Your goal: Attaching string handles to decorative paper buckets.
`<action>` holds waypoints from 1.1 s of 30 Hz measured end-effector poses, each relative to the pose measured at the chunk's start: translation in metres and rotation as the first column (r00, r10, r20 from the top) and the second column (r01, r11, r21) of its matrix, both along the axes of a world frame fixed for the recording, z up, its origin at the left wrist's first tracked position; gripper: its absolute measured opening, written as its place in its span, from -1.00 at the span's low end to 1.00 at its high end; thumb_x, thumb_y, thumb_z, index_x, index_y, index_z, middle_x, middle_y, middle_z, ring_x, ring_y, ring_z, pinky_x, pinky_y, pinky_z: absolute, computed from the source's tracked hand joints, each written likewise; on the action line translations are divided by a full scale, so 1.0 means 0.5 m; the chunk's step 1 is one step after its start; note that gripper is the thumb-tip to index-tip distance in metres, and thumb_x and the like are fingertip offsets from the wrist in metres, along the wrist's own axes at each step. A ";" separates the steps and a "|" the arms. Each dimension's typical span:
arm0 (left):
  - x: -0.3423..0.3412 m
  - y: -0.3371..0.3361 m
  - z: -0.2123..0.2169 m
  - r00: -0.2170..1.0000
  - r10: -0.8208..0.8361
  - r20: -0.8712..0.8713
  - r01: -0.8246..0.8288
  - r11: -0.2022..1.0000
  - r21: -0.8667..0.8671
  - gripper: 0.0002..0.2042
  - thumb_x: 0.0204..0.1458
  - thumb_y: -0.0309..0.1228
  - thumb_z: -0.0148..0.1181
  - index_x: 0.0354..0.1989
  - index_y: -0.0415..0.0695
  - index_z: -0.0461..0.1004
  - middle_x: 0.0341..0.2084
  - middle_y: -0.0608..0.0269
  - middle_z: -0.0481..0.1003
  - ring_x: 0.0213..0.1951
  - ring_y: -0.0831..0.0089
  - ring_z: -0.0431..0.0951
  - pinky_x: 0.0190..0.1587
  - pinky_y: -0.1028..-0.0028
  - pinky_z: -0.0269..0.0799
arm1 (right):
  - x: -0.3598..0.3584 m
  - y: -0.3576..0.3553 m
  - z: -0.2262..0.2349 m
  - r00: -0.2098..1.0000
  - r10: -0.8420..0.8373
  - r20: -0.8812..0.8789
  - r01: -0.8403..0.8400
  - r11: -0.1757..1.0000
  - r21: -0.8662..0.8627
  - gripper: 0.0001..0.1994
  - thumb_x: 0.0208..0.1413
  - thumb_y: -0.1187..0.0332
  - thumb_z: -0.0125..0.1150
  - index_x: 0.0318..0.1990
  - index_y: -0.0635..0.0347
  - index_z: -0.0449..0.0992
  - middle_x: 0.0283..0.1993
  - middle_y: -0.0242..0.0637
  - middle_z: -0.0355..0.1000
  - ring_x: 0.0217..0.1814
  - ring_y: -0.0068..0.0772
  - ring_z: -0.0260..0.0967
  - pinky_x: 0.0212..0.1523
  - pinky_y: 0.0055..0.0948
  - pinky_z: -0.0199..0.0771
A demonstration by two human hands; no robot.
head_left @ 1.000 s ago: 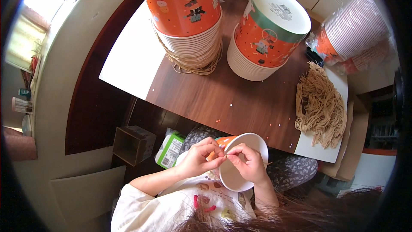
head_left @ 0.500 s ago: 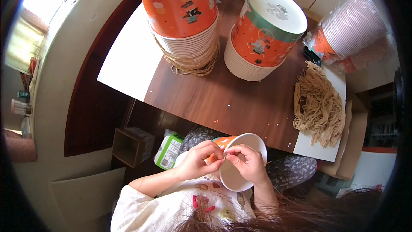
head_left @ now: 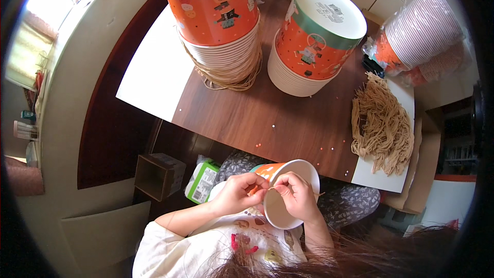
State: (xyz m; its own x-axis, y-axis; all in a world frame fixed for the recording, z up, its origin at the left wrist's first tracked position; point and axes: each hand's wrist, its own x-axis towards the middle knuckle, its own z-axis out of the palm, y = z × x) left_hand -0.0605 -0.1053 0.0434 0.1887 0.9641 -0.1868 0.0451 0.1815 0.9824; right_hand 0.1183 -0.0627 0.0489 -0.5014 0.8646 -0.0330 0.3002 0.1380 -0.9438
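"Quick, what's changing?"

"Nearest first. Lower centre of the frame: my left hand [head_left: 239, 194] and right hand [head_left: 297, 197] are easing slightly apart, so a bit more of a thin tan strand [head_left: 272, 188] is showing between my fingertips than a second ago."

"Meaning?"

"My read: I'm drawing it out or tightening it, so the fingerwork is going on, not finishing. Whether a knot is forming, I'm not able to tell; too small."

"Hand states?"

"Both pinching, thumb against forefinger, on that strand. Neither is letting go."

"Strand versus hands?"

"It's running right between the two pinches, in front of the paper bucket [head_left: 280, 215]. The bucket is lying tilted on my lap, mouth facing the right of the frame. A tan end [head_left: 320, 194] is poking out past its right rim; same strand or not, can't tell."

"Farther out?"

"Brown table [head_left: 231, 118] is filling mid-frame. A loose tan pile [head_left: 383, 128] is lying at its right side, well apart from my hands. Upper left, one upside-down bucket stack [head_left: 216, 20] is standing with tan loops [head_left: 232, 81] hanging round its lower part. Upper centre, a second upside-down stack [head_left: 316, 46] is standing. Upper right, a plastic-wrapped stack [head_left: 424, 31] is leaning."
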 end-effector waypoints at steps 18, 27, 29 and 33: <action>-0.010 -0.004 -0.009 0.985 -0.093 0.147 0.104 0.992 -0.067 -0.96 -0.02 -0.62 0.00 -0.39 -0.30 0.36 -0.49 0.27 0.44 -0.41 0.63 0.49 -0.37 0.64 0.42 | 0.004 -0.015 -0.012 0.995 -0.067 0.068 0.058 0.990 0.128 -0.91 0.01 0.47 0.05 -0.43 0.24 0.27 -0.49 -0.17 0.29 -0.43 -0.09 0.31 -0.41 -0.26 0.29; -0.015 -0.018 -0.045 0.964 0.035 0.265 -0.009 0.995 -0.095 -0.92 0.05 -0.53 0.03 -0.31 -0.27 0.34 -0.47 0.38 0.41 -0.43 0.73 0.41 -0.36 0.68 0.36 | -0.001 -0.026 0.004 0.984 -0.167 -0.063 0.168 0.986 0.021 -0.78 -0.01 0.37 0.17 -0.21 0.23 0.38 -0.30 -0.29 0.44 -0.31 -0.40 0.40 -0.26 -0.45 0.34; -0.021 -0.010 -0.044 0.974 0.005 0.228 0.005 0.999 -0.047 -0.92 0.01 -0.53 0.07 -0.33 -0.25 0.36 -0.45 0.36 0.40 -0.44 0.72 0.39 -0.40 0.67 0.33 | 0.011 -0.023 0.014 0.999 0.011 0.049 -0.010 1.000 -0.019 -0.72 -0.07 0.34 0.23 -0.19 0.20 0.39 -0.33 -0.32 0.44 -0.35 -0.42 0.40 -0.24 -0.48 0.31; -0.028 0.009 -0.005 0.999 -0.041 -0.020 0.043 0.988 0.151 -0.90 -0.06 -0.53 0.14 -0.36 -0.22 0.39 -0.42 0.28 0.40 -0.40 0.61 0.41 -0.38 0.59 0.33 | 0.024 -0.024 0.022 0.966 0.089 0.243 -0.072 0.994 -0.077 -0.61 -0.19 0.42 0.30 -0.13 0.19 0.38 -0.27 -0.27 0.37 -0.31 -0.43 0.31 -0.24 -0.47 0.33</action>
State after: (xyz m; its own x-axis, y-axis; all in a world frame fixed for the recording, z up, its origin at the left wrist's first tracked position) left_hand -0.0744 -0.1010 0.0411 0.2276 0.9728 -0.0432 0.0667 0.0287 0.9974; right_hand 0.1302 -0.0747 0.0601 -0.5384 0.8134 -0.2201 0.5143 0.1103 -0.8505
